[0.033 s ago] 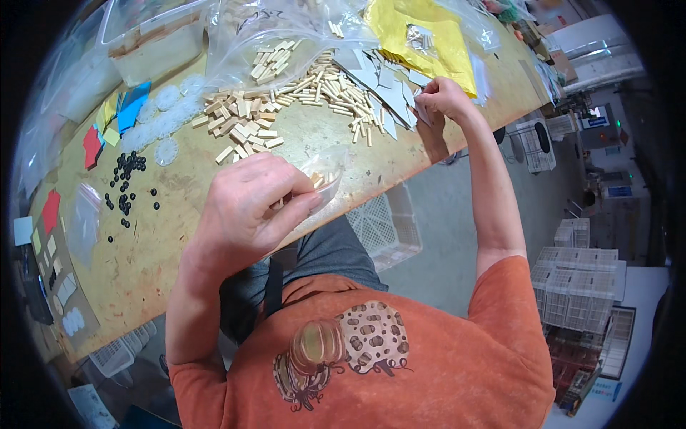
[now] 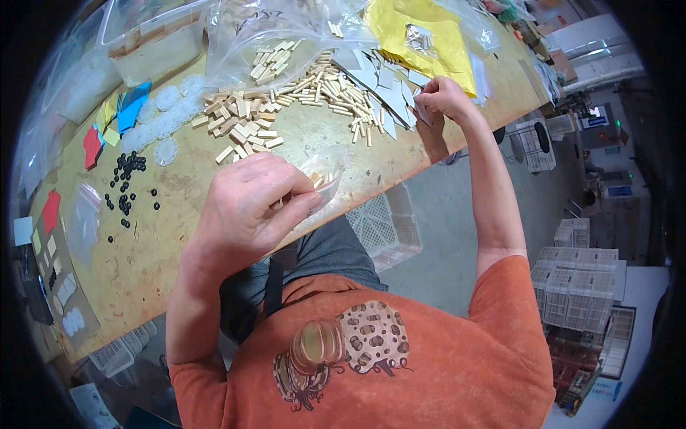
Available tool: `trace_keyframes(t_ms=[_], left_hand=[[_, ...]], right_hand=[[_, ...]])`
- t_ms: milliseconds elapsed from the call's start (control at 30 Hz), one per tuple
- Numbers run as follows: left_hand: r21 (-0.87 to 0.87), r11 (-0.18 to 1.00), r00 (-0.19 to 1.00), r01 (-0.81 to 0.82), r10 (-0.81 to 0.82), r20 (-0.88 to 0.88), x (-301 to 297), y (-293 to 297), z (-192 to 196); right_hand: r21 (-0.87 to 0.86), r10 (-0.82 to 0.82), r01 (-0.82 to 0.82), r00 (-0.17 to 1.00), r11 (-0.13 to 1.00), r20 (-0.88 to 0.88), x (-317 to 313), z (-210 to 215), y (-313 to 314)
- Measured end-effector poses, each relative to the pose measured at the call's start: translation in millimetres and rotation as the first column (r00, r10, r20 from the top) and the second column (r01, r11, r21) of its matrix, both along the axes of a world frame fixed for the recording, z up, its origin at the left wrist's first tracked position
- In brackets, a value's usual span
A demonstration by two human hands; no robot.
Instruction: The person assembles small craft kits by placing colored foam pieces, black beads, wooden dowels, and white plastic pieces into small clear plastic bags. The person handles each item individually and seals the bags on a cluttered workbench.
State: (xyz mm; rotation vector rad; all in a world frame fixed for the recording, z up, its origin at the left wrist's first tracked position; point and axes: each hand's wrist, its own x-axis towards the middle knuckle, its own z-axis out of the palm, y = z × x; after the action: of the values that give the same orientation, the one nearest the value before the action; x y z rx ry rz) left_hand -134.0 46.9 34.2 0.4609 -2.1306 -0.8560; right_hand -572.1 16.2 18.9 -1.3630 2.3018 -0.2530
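Observation:
My left hand [image 2: 254, 204] pinches the rim of a small clear zip bag [image 2: 336, 166] close to the table's front edge. Several short wooden pieces [image 2: 319, 179] lie inside that bag. Out to the right, my right hand [image 2: 444, 99] has its fingertips closed on a pale grey card piece [image 2: 421, 113], at the edge of a pile of flat angular card pieces [image 2: 382, 80]. Between the hands and farther back are a heap of wooden blocks [image 2: 239, 118] and a spread of thin wooden sticks [image 2: 336, 93].
Black beads [image 2: 128, 166], clear plastic discs [image 2: 166, 151] and coloured card pieces [image 2: 132, 107] lie on the left of the table [image 2: 153, 264]. A large clear bag [image 2: 286, 36], a plastic bin [image 2: 157, 53] and a yellow bag [image 2: 400, 28] stand behind. A white crate [image 2: 389, 222] sits below the edge.

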Motion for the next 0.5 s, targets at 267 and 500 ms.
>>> trace_keyframes(t_ms=[267, 500], left_hand=[[-0.016, 1.0, 1.0, -0.001, 0.001, 0.008, 2, -2, 1], [-0.033, 0.999, 1.0, -0.025, 0.024, -0.02, 2, -1, 1]], right_hand=[[-0.091, -0.102, 0.129, 0.96, 0.987, 0.261, -3, 7, 8], [-0.161, -0.136, 0.213, 0.911, 0.964, 0.39, -13, 18, 22]])
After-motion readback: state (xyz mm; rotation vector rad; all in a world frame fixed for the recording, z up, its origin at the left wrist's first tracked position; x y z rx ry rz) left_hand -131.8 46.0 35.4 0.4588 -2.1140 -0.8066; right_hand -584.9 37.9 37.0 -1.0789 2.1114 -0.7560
